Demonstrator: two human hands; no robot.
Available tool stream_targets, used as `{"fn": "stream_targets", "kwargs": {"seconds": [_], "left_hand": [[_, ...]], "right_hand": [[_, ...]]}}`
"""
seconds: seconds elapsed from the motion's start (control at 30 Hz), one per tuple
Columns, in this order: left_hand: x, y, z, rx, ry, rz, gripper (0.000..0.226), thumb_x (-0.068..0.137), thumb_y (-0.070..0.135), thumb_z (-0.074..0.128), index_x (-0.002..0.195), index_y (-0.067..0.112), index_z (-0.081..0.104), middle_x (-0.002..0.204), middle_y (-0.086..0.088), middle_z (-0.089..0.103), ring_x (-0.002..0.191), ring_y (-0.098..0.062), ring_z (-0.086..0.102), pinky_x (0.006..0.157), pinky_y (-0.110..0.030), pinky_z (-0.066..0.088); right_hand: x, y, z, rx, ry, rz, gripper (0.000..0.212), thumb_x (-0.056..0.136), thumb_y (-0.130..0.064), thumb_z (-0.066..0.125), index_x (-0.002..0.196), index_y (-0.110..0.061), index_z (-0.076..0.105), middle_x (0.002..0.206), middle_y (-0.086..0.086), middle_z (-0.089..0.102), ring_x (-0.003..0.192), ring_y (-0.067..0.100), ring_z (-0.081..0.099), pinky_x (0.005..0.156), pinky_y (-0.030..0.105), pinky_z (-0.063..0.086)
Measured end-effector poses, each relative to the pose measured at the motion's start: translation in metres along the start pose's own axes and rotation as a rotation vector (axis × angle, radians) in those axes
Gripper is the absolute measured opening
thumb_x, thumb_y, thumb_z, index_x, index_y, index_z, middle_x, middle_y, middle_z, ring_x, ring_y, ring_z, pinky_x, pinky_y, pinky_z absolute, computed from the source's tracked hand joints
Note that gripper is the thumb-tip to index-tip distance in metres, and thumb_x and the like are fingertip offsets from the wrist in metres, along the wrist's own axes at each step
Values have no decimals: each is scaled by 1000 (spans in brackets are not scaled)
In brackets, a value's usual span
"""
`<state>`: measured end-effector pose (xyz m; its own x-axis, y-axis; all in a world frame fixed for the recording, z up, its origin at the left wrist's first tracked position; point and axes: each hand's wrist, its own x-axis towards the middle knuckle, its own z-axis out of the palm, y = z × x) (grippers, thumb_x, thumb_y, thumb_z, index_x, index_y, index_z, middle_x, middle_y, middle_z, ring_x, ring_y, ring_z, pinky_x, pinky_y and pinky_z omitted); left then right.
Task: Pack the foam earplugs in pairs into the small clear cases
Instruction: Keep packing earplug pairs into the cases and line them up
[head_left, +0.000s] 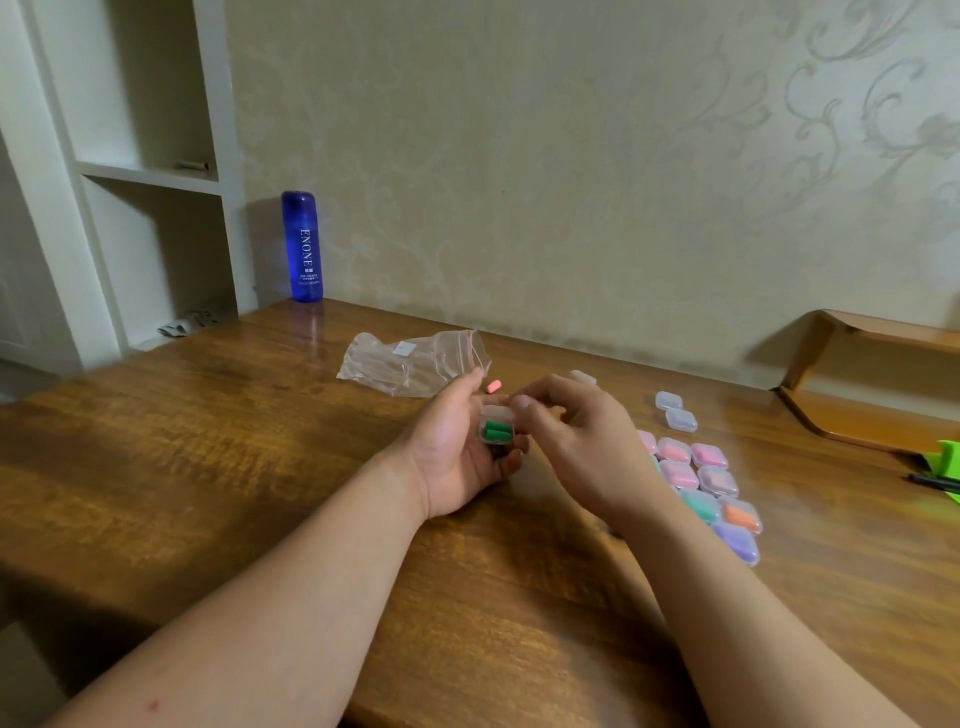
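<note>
Two green earplugs (497, 432) in case (497, 414) | blue bottle (303, 247) reads ENONE

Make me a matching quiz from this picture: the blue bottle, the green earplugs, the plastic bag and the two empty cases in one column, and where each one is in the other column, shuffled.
Things
1. blue bottle
2. green earplugs
3. plastic bag
4. two empty cases

Places
A. flat on the table, just beyond the left hand
B. in the clear case held by the left hand
C. upright at the table's far left, by the wall
D. side by side, beyond the filled cases

Pairs: 1-C, 2-B, 3-A, 4-D
</note>
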<state>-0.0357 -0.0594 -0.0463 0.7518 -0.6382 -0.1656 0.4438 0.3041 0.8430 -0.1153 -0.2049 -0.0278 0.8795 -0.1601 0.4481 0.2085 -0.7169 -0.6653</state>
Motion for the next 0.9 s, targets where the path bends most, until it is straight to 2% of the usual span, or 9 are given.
{"fn": "stream_targets", "kwargs": {"seconds": [0.07, 0.17, 0.27, 0.4, 0.47, 0.53, 0.6, 0.67, 0.9], "left_hand": [[0, 1, 0, -23, 6, -5, 69, 112, 59, 36, 145, 3, 59, 103, -16, 66, 83, -24, 64, 77, -37, 52], [-1, 2, -1, -14, -4, -11, 60, 113, 46, 37, 141, -3, 59, 105, -21, 62, 85, -27, 63, 78, -38, 52], [-2, 2, 1, -11, -21, 5, 35, 108, 26, 40, 123, 4, 62, 103, -19, 65, 85, -27, 66, 80, -39, 55], [-2, -2, 1, 39, -65, 39, 39, 111, 20, 48, 144, 3, 58, 120, -21, 70, 98, -28, 71, 86, -41, 57], [-3, -4, 2, 63, -79, 67, 37, 112, 19, 51, 144, 3, 61, 121, -20, 71, 96, -25, 73, 79, -38, 59], [-3, -4, 2, 61, -74, 87, 33, 112, 13, 50, 141, 4, 64, 119, -21, 73, 92, -24, 77, 70, -34, 62], [-2, -5, 1, 53, -47, 95, 34, 112, 7, 48, 142, 5, 63, 118, -22, 74, 91, -27, 79, 68, -35, 64], [-1, -5, 2, 58, -25, 97, 33, 112, 5, 48, 141, 6, 63, 119, -24, 74, 91, -29, 79, 69, -36, 66], [-3, -5, 7, 89, -5, 115, 25, 112, 2, 47, 121, 10, 69, 112, -15, 75, 87, -24, 77, 67, -31, 65]], "right_hand": [[-3, 0, 2, -124, -63, -48, 12, 98, -39, 70, 109, -35, 73, 108, -15, 69, 103, 4, 61, 85, 30, 54], [-4, -2, 4, -261, -145, -53, 22, 91, -37, 79, 108, -37, 64, 108, -19, 66, 101, 4, 60, 86, 33, 55], [-3, -2, 6, -284, -106, -73, 24, 90, -34, 78, 105, -35, 60, 104, -17, 65, 94, 7, 61, 83, 37, 55], [-2, 1, 7, -244, -60, -41, 31, 88, -29, 77, 108, -31, 54, 108, -14, 67, 97, 11, 65, 81, 41, 57], [-2, 5, 6, -210, -47, -24, 38, 87, -27, 78, 116, -31, 53, 113, -13, 67, 103, 12, 66, 86, 43, 59], [-3, 6, 5, -178, -66, -25, 55, 88, -26, 79, 134, -34, 50, 122, -15, 66, 113, 10, 66, 94, 42, 60], [-4, 5, 4, -175, -92, -28, 74, 88, -28, 81, 150, -38, 42, 133, -16, 63, 120, 10, 64, 100, 41, 59], [-4, 3, 5, -189, -109, -29, 83, 87, -32, 82, 156, -40, 37, 140, -16, 60, 124, 11, 62, 104, 43, 57], [-4, 0, 6, -230, -82, -40, 65, 94, -29, 75, 151, -37, 44, 138, -12, 65, 124, 10, 62, 106, 43, 55]]}}
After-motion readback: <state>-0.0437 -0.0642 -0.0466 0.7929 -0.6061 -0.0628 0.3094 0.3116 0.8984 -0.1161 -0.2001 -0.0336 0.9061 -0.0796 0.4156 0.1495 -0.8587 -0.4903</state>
